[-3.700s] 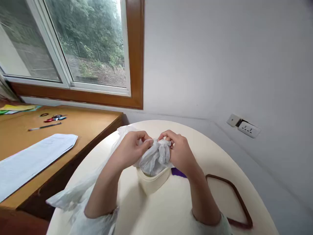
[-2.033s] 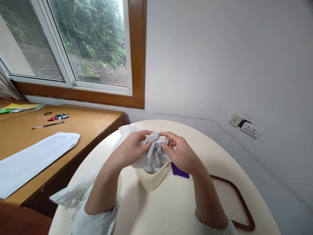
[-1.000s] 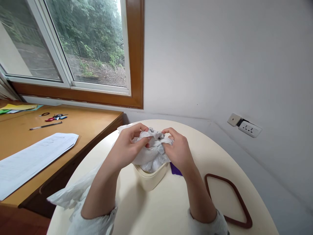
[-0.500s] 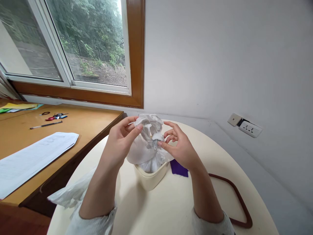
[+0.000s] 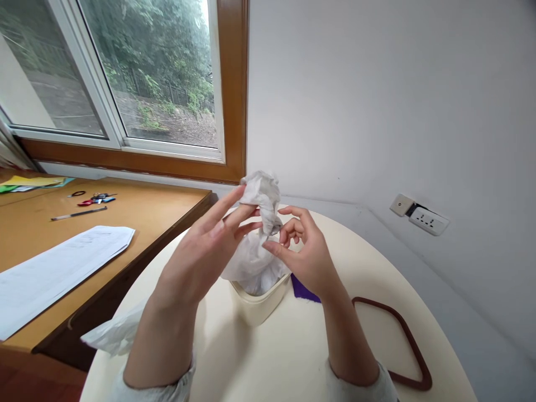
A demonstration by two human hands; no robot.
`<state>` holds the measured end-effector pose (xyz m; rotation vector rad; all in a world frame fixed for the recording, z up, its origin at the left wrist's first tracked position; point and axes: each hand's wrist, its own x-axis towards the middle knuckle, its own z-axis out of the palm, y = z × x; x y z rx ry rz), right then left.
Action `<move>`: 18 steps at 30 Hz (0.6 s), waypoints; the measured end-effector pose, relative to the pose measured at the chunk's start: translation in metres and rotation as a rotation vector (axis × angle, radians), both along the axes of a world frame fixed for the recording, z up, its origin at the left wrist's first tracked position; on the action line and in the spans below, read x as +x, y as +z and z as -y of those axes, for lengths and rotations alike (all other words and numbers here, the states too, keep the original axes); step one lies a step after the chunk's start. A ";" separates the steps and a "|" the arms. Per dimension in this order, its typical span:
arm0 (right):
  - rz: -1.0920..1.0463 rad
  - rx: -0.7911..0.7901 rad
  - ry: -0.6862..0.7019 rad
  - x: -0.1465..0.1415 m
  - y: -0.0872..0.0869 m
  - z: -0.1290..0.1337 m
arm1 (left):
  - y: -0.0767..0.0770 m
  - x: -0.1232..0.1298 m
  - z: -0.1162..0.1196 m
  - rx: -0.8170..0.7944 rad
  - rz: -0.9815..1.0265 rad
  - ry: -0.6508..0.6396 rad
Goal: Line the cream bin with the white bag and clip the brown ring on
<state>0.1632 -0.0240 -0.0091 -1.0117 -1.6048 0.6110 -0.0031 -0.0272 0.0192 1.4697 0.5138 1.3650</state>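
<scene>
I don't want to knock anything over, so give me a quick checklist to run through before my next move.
1. Lower part of the white bag inside the cream container: ok.
2. Bag wholly below the rim: not ok, its twisted top rises well above.
3. Left hand on the bag: ok, fingers at its upper part.
4. Right hand gripping firmly: cannot tell; thumb and fingers are by the twisted neck.
5. Brown frame apart from the container: ok.
6. Knot tight: cannot tell.

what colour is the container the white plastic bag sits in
The container is cream, seen in the head view, the only one.
</scene>
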 end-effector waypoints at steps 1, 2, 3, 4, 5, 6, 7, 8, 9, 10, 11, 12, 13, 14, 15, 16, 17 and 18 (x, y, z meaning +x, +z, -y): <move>0.038 0.005 -0.022 -0.002 -0.001 0.000 | 0.000 0.001 0.001 -0.005 -0.031 -0.034; 0.071 0.011 -0.047 -0.004 -0.002 -0.001 | -0.001 0.002 0.002 -0.005 -0.065 -0.073; 0.098 0.022 -0.070 -0.006 -0.003 -0.002 | -0.002 0.004 0.003 -0.001 -0.097 -0.110; 0.116 0.037 -0.089 -0.006 -0.004 -0.003 | -0.003 0.005 0.003 0.007 -0.120 -0.136; 0.123 0.054 -0.103 -0.007 -0.006 -0.004 | -0.004 0.006 0.003 0.015 -0.132 -0.143; 0.114 0.071 -0.110 -0.006 -0.007 -0.006 | -0.004 0.007 0.002 0.021 -0.131 -0.128; 0.088 0.081 -0.105 -0.005 -0.008 -0.007 | -0.005 0.008 0.000 0.025 -0.121 -0.094; 0.049 0.078 -0.083 -0.004 -0.009 -0.008 | -0.006 0.009 -0.002 0.028 -0.113 -0.051; 0.000 0.063 -0.050 -0.003 -0.009 -0.009 | -0.008 0.010 -0.004 0.032 -0.114 -0.004; -0.053 0.040 -0.009 -0.002 -0.009 -0.009 | -0.009 0.011 -0.007 0.042 -0.128 0.045; -0.105 0.015 0.032 -0.001 -0.009 -0.010 | -0.011 0.012 -0.010 0.062 -0.155 0.098; -0.151 -0.006 0.068 0.000 -0.008 -0.010 | -0.012 0.013 -0.012 0.094 -0.197 0.155; -0.188 -0.021 0.094 0.000 -0.008 -0.010 | -0.014 0.013 -0.015 0.129 -0.250 0.214; -0.216 -0.031 0.111 0.000 -0.007 -0.010 | -0.016 0.014 -0.016 0.165 -0.306 0.268; -0.240 -0.042 0.127 0.000 -0.006 -0.009 | -0.017 0.015 -0.017 0.196 -0.361 0.310; -0.265 -0.059 0.146 0.000 -0.005 -0.009 | -0.018 0.016 -0.018 0.215 -0.414 0.333; -0.293 -0.082 0.166 0.000 -0.004 -0.008 | -0.019 0.017 -0.018 0.220 -0.463 0.339; -0.323 -0.107 0.191 0.000 -0.003 -0.007 | -0.020 0.017 -0.018 0.215 -0.504 0.337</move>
